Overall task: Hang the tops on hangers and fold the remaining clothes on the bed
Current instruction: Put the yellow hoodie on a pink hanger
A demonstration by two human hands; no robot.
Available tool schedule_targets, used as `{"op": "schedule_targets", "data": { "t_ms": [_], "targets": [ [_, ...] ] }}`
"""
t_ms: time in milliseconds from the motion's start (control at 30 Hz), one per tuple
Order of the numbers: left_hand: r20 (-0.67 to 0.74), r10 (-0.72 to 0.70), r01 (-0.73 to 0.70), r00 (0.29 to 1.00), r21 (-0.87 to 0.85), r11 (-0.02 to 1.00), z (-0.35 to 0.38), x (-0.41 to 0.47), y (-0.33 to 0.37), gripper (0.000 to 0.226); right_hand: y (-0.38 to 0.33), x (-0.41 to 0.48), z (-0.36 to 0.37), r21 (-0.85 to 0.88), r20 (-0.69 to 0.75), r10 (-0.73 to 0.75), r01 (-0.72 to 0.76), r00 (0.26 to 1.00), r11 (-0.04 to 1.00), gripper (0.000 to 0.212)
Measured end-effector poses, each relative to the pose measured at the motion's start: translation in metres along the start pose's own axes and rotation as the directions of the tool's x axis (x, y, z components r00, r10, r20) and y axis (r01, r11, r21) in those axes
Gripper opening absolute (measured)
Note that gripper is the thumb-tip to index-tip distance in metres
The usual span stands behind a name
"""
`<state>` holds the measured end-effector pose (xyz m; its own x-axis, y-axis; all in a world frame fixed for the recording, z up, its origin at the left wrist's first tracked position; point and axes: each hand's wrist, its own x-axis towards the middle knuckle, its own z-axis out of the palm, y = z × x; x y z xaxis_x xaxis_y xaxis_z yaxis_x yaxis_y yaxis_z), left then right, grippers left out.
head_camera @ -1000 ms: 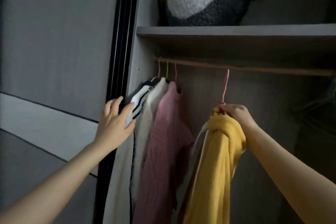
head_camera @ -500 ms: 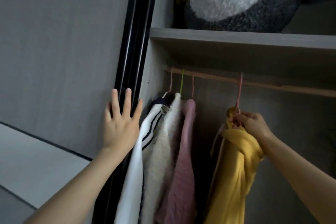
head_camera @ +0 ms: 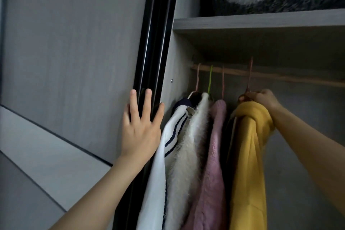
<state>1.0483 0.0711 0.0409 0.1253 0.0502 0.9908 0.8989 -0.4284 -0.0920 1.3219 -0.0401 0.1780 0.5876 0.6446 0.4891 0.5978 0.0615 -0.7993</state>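
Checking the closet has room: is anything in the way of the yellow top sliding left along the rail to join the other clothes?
Nothing visible. The yellow top, held at its hanger by the right hand, hangs from the rail with a bare stretch between its hook and the pink top. The left hand rests flat on the door frame.

I lifted my left hand point(head_camera: 140, 132) off the striped white top point(head_camera: 158, 164) and flattened it against the black door frame point(head_camera: 153, 43).
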Motion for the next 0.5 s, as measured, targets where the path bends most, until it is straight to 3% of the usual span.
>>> {"op": "schedule_targets", "data": {
  "t_ms": [200, 500],
  "targets": [
    [-0.017, -0.012, 0.013, 1.000, 0.052, 0.999, 0.001, 0.000, 0.000, 0.054, 0.038, 0.023, 0.055, -0.043, 0.065, 0.054, -0.051, 0.996, 0.998, 0.037],
    [-0.003, -0.020, 0.020, 1.000, 0.053, 0.998, 0.001, 0.000, -0.003, 0.063, 0.036, 0.016, 0.064, -0.045, 0.010, 0.029, -0.029, 1.000, 0.999, 0.022]
  ]
}}
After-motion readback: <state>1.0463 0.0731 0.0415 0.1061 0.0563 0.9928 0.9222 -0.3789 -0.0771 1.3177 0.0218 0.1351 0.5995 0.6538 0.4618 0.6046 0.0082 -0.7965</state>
